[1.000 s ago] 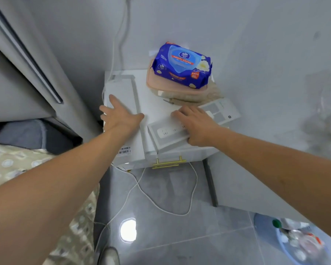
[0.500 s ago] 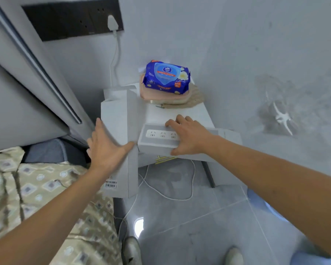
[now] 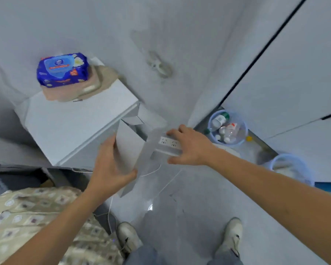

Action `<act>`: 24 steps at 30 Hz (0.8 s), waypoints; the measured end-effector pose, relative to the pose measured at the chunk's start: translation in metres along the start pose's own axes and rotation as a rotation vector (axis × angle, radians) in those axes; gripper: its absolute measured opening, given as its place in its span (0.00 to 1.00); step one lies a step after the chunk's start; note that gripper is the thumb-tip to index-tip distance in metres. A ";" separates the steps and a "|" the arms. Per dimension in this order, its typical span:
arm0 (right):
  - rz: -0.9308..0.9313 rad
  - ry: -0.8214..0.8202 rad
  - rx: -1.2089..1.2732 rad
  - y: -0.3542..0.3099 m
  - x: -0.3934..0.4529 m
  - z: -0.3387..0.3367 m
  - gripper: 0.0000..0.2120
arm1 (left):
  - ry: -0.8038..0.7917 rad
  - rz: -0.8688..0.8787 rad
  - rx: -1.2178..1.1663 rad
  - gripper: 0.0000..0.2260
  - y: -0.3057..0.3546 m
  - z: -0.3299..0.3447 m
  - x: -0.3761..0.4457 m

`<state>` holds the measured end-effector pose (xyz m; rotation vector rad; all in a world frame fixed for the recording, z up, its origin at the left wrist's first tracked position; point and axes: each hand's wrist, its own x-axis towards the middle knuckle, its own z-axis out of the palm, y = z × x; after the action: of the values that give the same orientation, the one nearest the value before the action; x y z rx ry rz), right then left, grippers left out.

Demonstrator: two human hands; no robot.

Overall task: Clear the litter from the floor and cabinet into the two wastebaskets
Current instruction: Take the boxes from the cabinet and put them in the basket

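Observation:
My left hand (image 3: pixel 111 169) grips a long white carton (image 3: pixel 131 148) with an open end flap, held off the front of the white cabinet (image 3: pixel 73 127). My right hand (image 3: pixel 189 148) grips a flat white power-strip box (image 3: pixel 168 145) printed with sockets, beside the carton and above the floor. Two pale blue wastebaskets stand by the right wall: the far wastebasket (image 3: pixel 227 127) holds bottles and wrappers, the near wastebasket (image 3: pixel 290 169) holds pale paper.
A blue wet-wipe pack (image 3: pixel 62 69) lies on a pink box at the cabinet's back. White cables (image 3: pixel 161 186) trail over the grey tiled floor. A patterned bedcover (image 3: pixel 36 222) fills the lower left. A small yellow thing (image 3: pixel 248 138) lies by the far wastebasket. My shoes (image 3: pixel 128 236) are below.
Both hands lifted the carton and the power-strip box off the cabinet top and swung them right. The view turned right, so both wastebaskets came into sight.

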<state>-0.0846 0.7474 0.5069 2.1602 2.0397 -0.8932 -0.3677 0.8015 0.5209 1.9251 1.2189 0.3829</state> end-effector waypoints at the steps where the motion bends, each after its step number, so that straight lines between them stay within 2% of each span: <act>1: 0.027 0.008 0.023 0.027 -0.021 0.006 0.43 | -0.058 0.042 0.023 0.44 0.015 0.023 0.002; 5: 0.202 0.060 0.120 0.137 -0.107 0.022 0.40 | -0.242 0.122 0.100 0.47 0.089 0.127 0.015; 9: 0.372 0.104 0.213 0.243 -0.189 0.030 0.45 | -0.393 0.243 0.179 0.49 0.169 0.234 0.039; 16: 0.647 0.174 0.348 0.406 -0.323 0.043 0.43 | -0.500 0.324 0.230 0.51 0.302 0.414 0.061; 20: 0.820 0.190 0.381 0.469 -0.371 0.069 0.44 | -0.554 0.312 0.337 0.53 0.333 0.506 0.069; 24: 0.948 0.236 0.438 0.513 -0.387 0.113 0.41 | -0.642 0.214 0.485 0.54 0.333 0.583 0.076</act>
<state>0.3598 0.2822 0.3982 3.0711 0.6356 -0.9809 0.2354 0.5238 0.3962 2.3339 0.7130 -0.4479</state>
